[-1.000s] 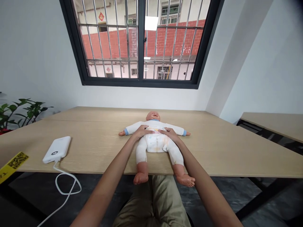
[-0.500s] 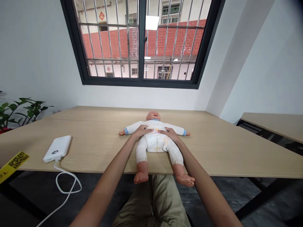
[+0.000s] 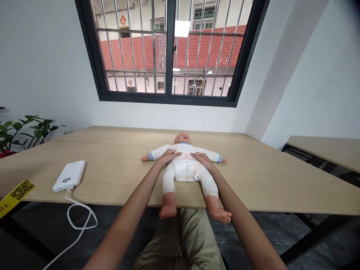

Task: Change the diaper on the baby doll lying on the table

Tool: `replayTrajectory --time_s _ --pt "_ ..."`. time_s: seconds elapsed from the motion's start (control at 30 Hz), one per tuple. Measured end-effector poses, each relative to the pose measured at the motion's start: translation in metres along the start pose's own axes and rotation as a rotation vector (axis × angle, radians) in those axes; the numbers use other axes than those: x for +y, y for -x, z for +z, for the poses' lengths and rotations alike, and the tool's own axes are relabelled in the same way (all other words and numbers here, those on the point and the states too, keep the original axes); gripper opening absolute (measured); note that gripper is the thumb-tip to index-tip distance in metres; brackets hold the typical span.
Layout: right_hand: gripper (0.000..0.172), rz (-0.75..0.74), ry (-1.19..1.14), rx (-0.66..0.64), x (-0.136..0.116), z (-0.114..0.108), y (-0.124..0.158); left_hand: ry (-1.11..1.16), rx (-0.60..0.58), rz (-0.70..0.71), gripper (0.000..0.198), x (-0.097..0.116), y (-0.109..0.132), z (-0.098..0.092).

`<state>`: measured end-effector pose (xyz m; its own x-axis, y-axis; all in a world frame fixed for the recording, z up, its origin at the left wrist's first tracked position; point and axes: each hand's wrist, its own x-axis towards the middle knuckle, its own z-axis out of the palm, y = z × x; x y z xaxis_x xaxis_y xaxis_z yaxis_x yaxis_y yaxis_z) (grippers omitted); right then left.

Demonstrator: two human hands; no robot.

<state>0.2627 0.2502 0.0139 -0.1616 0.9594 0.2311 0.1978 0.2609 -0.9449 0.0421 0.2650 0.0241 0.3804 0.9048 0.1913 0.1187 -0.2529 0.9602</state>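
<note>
A baby doll (image 3: 184, 148) in white clothes with blue cuffs and collar lies on its back, arms spread, feet over the table's front edge. Round its hips sits a white diaper (image 3: 186, 171) with a coloured pattern at the waistband. My left hand (image 3: 169, 155) is closed on the diaper's waist at the left side, thumb lying across the front. On the opposite side my right hand (image 3: 203, 159) grips the waist the same way. The fingers behind the doll's sides are partly hidden.
The doll lies on a wooden table (image 3: 112, 165). To the left are a white power bank (image 3: 69, 176) with a white cable (image 3: 73, 225), a yellow label (image 3: 17, 197) and a green plant (image 3: 25, 131). A barred window (image 3: 168, 98) is in the wall behind.
My right thumb has shifted slightly right along the diaper's waistband. The left hand and the doll stay nearly in place; the view has moved a little.
</note>
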Motion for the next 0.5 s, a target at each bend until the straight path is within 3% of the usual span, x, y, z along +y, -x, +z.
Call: replayTrajectory --time_s 0.3,0.5 --pt "0.034 -0.081 0.082 0.016 0.006 -0.004 -0.006 -0.006 -0.116 -0.002 0.037 0.004 0.001 -0.005" --pt "0.027 -0.102 0.125 0.003 0.015 -0.008 -0.011 -0.024 -0.102 -0.014 0.028 0.003 0.001 -0.009"
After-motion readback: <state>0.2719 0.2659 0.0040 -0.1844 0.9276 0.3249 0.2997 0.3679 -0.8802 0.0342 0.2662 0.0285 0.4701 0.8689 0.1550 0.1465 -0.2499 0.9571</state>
